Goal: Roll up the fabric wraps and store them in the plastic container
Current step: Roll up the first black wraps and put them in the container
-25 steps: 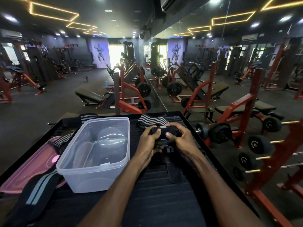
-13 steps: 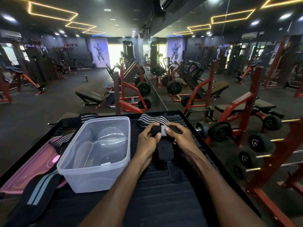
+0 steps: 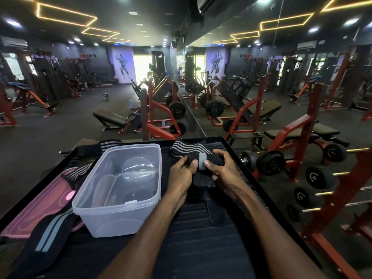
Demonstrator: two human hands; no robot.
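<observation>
A black fabric wrap with a grey stripe (image 3: 201, 159) is partly rolled into a thick roll above the black table (image 3: 201, 248). My left hand (image 3: 182, 174) grips its left end and my right hand (image 3: 223, 170) grips its right end, thumbs pressed on the front. The wrap's loose tail (image 3: 216, 213) trails toward me across the table. A clear plastic container (image 3: 120, 190) stands open to the left of my hands. It holds no wraps. Another striped wrap (image 3: 189, 148) lies behind the roll.
A pink lid (image 3: 40, 208) lies left of the container with a black wrap with blue-grey stripes (image 3: 48, 230) draped over it. Another striped wrap (image 3: 108, 143) sits at the table's far left corner. A dumbbell rack (image 3: 314, 178) stands right of the table, gym benches beyond.
Both hands have turned the roll further away from me and lifted it slightly. The roll has grown thicker and the loose tail on the table is shorter.
</observation>
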